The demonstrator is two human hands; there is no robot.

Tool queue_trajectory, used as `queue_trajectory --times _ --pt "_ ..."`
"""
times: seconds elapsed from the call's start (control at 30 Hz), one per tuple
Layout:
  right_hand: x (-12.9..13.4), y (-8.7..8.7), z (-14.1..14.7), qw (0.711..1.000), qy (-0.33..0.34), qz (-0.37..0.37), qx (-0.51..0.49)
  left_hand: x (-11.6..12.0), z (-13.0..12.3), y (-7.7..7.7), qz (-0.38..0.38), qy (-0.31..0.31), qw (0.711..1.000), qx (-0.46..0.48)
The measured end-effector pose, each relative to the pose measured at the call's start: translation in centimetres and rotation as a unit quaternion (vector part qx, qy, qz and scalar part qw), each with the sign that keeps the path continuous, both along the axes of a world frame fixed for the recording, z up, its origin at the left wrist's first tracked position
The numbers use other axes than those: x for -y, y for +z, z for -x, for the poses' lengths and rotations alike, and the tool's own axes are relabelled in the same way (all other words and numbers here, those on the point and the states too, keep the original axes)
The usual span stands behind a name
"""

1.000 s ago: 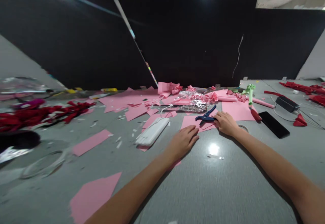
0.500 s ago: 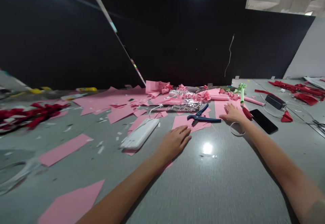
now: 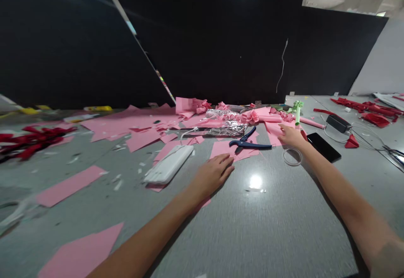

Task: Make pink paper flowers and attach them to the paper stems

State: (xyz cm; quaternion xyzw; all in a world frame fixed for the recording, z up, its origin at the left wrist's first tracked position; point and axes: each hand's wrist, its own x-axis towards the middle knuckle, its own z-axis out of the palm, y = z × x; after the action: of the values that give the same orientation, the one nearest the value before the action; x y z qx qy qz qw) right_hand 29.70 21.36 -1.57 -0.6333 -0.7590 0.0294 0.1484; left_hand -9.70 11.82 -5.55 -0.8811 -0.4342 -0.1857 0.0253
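My left hand point(image 3: 214, 171) lies palm down on the grey table, empty, with its fingers stretched out. Its fingertips are close to a pink paper sheet point(image 3: 217, 148) and a blue-handled cutting tool point(image 3: 255, 145). My right hand point(image 3: 292, 137) reaches farther forward, over the edge of another pink sheet point(image 3: 273, 134). Its fingers are spread and I see nothing held in them. Just below its wrist rests a thin white ring point(image 3: 292, 164). A black phone point(image 3: 324, 147) lies to its right, and a small red object is mostly hidden behind the hand.
A white power bank point(image 3: 170, 164) with a cable lies left of centre. Pink scraps, paper flowers, crinkled clear film point(image 3: 229, 120) and a green paper tube point(image 3: 297, 115) line the black panel point(image 3: 221, 38). Red paper strips point(image 3: 369, 107), a black adapter point(image 3: 338, 123) and scissors point(image 3: 394, 154) are at right.
My right hand has shifted slightly forward and right, covering more of the small red object. My left hand stays about where it was on the table. The camera view has turned a little.
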Motion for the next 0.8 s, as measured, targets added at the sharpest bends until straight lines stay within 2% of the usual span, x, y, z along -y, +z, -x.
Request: queue_trajectory --times 0.13,0.23,0.4,0.5,0.6,0.8 --pt "0.8 2.2 -1.5 0.999 0.032 -0.004 0.039 0.1 -0.1 0.2 -0.002 -0.004 1.0 0.001" --pt "0.9 3.1 -2.0 0.997 0.034 -0.002 0.063 0.1 -0.1 0.2 -0.002 -0.006 1.0 0.002" --pt "0.8 3.1 -1.2 0.996 -0.03 -0.014 0.077 0.3 -0.2 0.2 -0.012 -0.003 1.0 0.0" --pt "1.2 3.9 -0.4 0.994 -0.069 -0.047 0.07 0.4 -0.3 0.2 -0.023 0.001 1.0 -0.003" --pt "2.0 5.7 0.2 0.99 -0.089 -0.093 0.05 0.6 -0.4 0.4 -0.036 0.005 0.999 -0.015" --pt "4.2 10.5 0.4 0.98 -0.117 -0.162 0.008 1.2 -0.9 1.3 -0.074 -0.002 0.995 -0.065"
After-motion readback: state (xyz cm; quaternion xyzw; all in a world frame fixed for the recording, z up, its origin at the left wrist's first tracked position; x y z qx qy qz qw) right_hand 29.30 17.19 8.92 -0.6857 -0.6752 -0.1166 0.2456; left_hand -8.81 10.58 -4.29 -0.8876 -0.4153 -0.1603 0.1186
